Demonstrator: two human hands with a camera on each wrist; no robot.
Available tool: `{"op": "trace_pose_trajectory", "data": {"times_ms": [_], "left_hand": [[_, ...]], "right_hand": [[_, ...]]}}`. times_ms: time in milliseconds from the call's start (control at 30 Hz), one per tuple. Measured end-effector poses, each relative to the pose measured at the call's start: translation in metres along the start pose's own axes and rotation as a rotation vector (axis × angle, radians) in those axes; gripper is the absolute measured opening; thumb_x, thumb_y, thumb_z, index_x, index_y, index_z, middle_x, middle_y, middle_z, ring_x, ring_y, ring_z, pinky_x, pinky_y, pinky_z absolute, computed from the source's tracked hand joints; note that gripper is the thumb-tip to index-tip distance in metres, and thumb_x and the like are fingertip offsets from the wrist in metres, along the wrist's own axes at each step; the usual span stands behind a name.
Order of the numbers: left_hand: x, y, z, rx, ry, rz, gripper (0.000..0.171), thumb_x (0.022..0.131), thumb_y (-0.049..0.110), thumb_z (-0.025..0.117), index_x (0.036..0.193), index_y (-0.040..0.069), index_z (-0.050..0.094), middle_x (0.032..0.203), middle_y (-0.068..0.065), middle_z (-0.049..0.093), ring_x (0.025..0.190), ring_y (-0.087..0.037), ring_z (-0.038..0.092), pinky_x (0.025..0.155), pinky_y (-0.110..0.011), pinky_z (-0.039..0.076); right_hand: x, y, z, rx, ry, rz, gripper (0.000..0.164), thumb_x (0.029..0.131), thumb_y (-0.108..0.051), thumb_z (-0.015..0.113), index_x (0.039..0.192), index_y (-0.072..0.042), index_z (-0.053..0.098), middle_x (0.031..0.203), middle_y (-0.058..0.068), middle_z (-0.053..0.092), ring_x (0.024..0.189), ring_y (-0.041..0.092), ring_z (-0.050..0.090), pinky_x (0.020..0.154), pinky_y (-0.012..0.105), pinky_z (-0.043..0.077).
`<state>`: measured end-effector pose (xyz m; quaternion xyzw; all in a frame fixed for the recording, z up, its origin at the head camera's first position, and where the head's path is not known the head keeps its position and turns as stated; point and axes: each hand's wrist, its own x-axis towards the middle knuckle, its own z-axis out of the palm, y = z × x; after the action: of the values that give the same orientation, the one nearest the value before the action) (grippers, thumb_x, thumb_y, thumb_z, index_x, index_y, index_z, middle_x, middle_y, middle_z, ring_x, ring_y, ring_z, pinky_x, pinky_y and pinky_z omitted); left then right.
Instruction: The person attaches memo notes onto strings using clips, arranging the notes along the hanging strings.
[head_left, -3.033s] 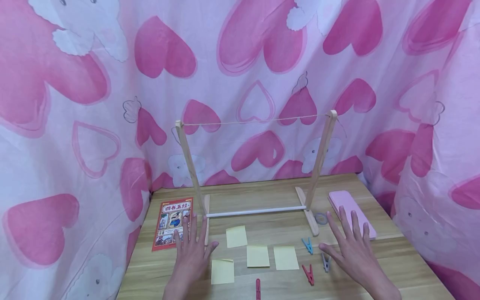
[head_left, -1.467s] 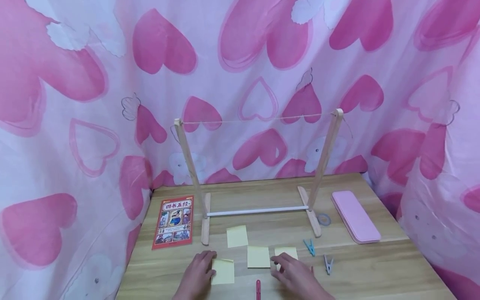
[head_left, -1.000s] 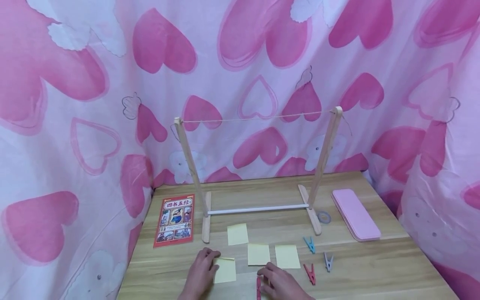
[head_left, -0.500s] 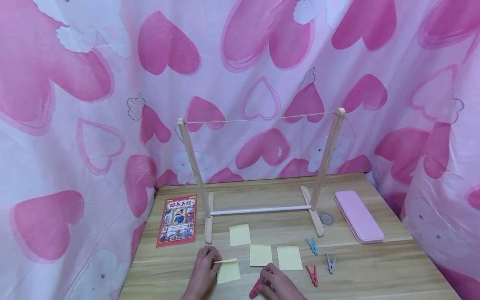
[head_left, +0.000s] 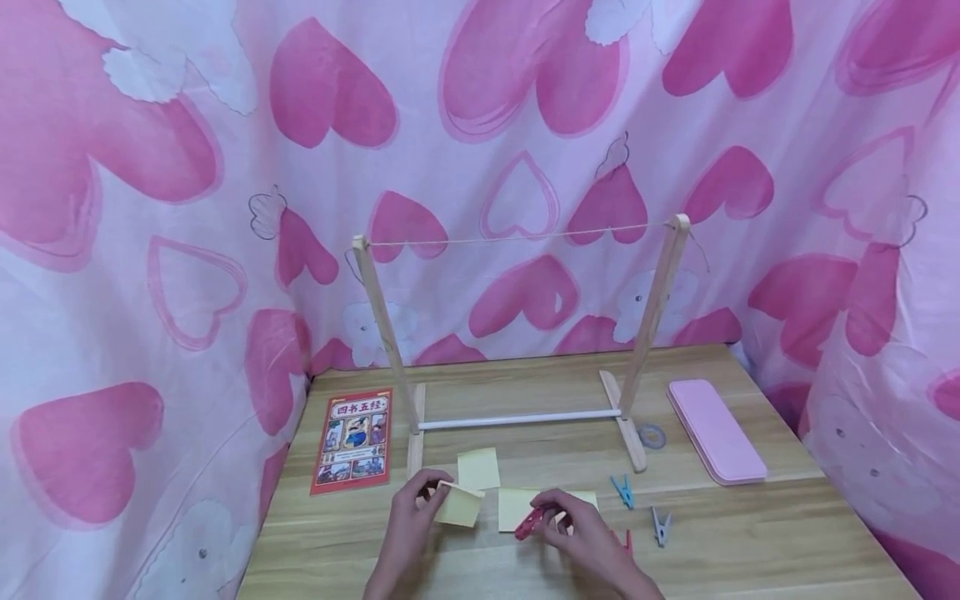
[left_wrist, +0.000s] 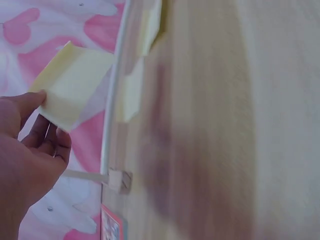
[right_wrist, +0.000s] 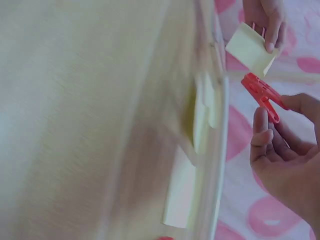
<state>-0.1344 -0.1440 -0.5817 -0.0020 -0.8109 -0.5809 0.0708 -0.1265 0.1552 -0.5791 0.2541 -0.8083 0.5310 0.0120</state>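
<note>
My left hand (head_left: pixel 408 521) pinches a pale yellow sticky note (head_left: pixel 459 505) by its edge, lifted off the table. The left wrist view shows the thumb on the face of that note (left_wrist: pixel 77 82). In my right hand (head_left: pixel 588 533), a red clothespin (head_left: pixel 529 522) is held between thumb and fingers, its free end pointing left toward the note; in the right wrist view the clothespin (right_wrist: pixel 260 90) is apart from the paper. Below and behind the hands lie more sticky notes (head_left: pixel 477 469), one partly hidden by the right hand. A second red clothespin (head_left: pixel 627 540) is mostly covered.
A wooden stand (head_left: pixel 654 325) with a string (head_left: pixel 517 239) across its top stands behind the hands. Blue (head_left: pixel 622 492) and grey (head_left: pixel 661 527) clothespins lie at right, near a tape roll (head_left: pixel 651 436) and pink case (head_left: pixel 716 431). A red booklet (head_left: pixel 352 442) lies left.
Both hands came inward from lying spread on the table. The left picked up the front-left sticky note; the right took the red clothespin from the front and raised it toward the note.
</note>
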Motion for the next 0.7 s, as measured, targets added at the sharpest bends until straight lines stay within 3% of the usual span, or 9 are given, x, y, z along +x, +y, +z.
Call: {"op": "trace_pose_trajectory", "data": {"times_ms": [200,333,467,600,700], "left_hand": [[0.012,0.022,0.004,-0.105,0.104,-0.061,0.017,0.101,0.005,0.076,0.117,0.008,0.079,0.106,-0.006,0.077,0.092,-0.008,0.063,0.082,-0.021,0.053],[0.022,0.040,0.006,-0.173,0.172,-0.146,0.020,0.103,0.012,0.076,0.121,0.003,0.076,0.109,-0.009,0.075,0.098,-0.013,0.064,0.084,-0.020,0.054],[0.038,0.065,0.004,-0.254,0.234,-0.199,0.025,0.106,0.019,0.074,0.127,0.006,0.075,0.120,-0.010,0.072,0.110,-0.018,0.066,0.092,-0.018,0.057],[0.058,0.096,-0.003,-0.313,0.279,-0.171,0.026,0.108,0.023,0.073,0.130,0.009,0.076,0.132,-0.012,0.069,0.125,-0.024,0.066,0.103,-0.024,0.058],[0.074,0.119,-0.008,-0.357,0.279,-0.122,0.026,0.109,0.027,0.072,0.127,0.009,0.076,0.133,-0.010,0.067,0.127,-0.024,0.063,0.109,-0.028,0.055]], "right_hand": [[0.012,-0.008,-0.012,-0.006,-0.014,-0.061,0.025,0.097,-0.001,0.080,0.120,0.003,0.071,0.097,0.013,0.077,0.089,0.002,0.067,0.066,0.023,0.055],[0.023,-0.014,-0.019,0.029,-0.039,-0.005,0.030,0.098,-0.005,0.079,0.124,0.008,0.072,0.102,0.015,0.080,0.092,0.003,0.072,0.072,0.024,0.060],[0.038,-0.029,-0.029,0.070,-0.056,0.074,0.031,0.099,-0.008,0.078,0.126,0.008,0.073,0.108,0.017,0.081,0.093,0.005,0.074,0.079,0.024,0.063],[0.058,-0.049,-0.045,0.082,-0.049,0.084,0.031,0.099,-0.009,0.078,0.126,0.005,0.073,0.110,0.017,0.079,0.092,0.006,0.071,0.079,0.023,0.060],[0.076,-0.064,-0.059,0.052,-0.011,0.002,0.026,0.097,-0.006,0.080,0.121,0.002,0.075,0.116,0.020,0.076,0.093,0.007,0.065,0.076,0.022,0.056]]}}
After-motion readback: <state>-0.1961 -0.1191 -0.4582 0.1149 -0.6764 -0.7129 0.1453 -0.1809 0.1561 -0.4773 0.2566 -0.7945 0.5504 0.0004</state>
